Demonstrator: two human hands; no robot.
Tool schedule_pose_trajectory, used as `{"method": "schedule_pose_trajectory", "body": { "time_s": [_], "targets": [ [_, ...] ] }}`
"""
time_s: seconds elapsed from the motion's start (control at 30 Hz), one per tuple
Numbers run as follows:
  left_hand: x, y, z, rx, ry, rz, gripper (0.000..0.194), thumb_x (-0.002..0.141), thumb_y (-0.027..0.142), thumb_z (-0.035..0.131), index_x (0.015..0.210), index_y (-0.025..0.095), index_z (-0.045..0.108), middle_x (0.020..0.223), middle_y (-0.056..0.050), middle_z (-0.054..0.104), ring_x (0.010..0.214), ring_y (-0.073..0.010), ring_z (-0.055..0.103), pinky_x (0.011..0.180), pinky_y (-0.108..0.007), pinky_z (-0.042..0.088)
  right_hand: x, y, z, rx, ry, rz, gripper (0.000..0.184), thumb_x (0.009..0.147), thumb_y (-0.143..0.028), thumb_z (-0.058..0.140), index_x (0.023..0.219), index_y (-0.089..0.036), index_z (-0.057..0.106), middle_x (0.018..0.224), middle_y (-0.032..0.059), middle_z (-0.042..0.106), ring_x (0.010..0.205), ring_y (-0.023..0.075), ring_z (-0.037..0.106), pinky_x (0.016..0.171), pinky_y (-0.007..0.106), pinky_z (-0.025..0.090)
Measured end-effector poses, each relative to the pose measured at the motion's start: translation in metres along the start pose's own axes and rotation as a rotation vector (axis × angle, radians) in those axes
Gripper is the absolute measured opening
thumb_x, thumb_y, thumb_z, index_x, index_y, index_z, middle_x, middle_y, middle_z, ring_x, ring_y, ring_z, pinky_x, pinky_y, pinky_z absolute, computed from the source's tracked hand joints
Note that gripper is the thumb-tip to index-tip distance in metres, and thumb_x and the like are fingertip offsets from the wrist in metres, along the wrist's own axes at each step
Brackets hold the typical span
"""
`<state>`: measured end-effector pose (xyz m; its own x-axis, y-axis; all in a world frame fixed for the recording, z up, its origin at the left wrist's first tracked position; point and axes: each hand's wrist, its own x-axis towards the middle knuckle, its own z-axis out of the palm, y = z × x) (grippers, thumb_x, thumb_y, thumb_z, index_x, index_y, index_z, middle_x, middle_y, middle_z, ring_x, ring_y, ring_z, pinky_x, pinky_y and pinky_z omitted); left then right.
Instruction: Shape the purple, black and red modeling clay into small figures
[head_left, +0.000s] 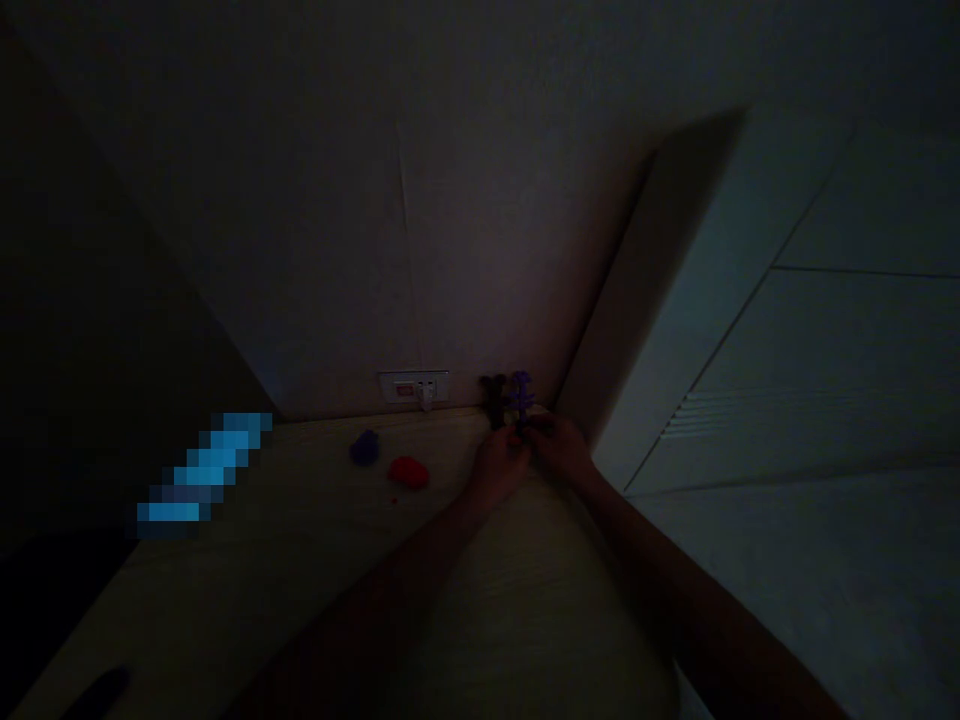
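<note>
At the far end of the wooden table, my left hand (501, 465) and my right hand (564, 450) meet with fingers pinched together. Something small and dark seems to sit between the fingertips, too dim to name. Just beyond them a purple toy-like figure (521, 392) with several side arms stands upright near the wall. Beside it, to the left, is a dark brown figure (493, 395), its lower part close behind my left hand. Further left lie a red lump (409, 472) like modelling clay and a dark blue lump (365, 447).
A wall socket (409, 388) with a white plug (426, 397) is low on the wall behind the table (315, 520). On the right stands a pale cabinet (720, 260). A tiny red bit (394, 500) lies near the red lump. The room is very dark.
</note>
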<state>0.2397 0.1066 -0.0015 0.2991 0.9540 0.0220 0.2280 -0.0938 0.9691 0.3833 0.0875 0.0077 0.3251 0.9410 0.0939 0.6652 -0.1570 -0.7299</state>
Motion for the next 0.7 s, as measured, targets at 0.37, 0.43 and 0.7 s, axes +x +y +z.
{"method": "schedule_pose_trajectory", "body": {
  "time_s": [0.37,0.43,0.7],
  "targets": [
    [-0.023,0.020,-0.022,-0.128,0.064,0.005,0.021,0.082,0.013,0.070,0.103,0.018,0.072,0.089,-0.005,0.075,0.070,-0.0150,0.068,0.067,-0.025,0.054,-0.032,0.006,0.011,0.144,0.138,-0.072,0.049,0.081,-0.032,0.072,0.127,-0.017,0.067,0.123,0.0176,0.074,0.088,0.0271,0.075,0.083,0.044,0.061],
    [-0.030,0.027,-0.035,-0.155,0.073,0.020,0.017,0.083,0.018,0.068,0.100,0.018,0.071,0.081,-0.003,0.072,0.062,-0.0135,0.064,0.059,-0.023,0.050,-0.040,0.001,0.011,0.181,0.134,-0.104,0.049,0.081,-0.033,0.071,0.128,-0.020,0.065,0.123,0.0156,0.074,0.084,0.0244,0.073,0.080,0.042,0.062],
    [-0.065,0.045,-0.119,-0.142,0.133,0.097,0.027,0.085,0.043,0.059,0.077,0.019,0.068,0.055,0.003,0.054,0.049,-0.0138,0.050,0.049,-0.024,0.038,-0.090,-0.061,0.036,0.283,0.005,-0.232,0.030,0.089,-0.029,0.065,0.118,-0.018,0.067,0.115,0.0127,0.076,0.076,0.0187,0.071,0.068,0.032,0.058]
  ]
}}
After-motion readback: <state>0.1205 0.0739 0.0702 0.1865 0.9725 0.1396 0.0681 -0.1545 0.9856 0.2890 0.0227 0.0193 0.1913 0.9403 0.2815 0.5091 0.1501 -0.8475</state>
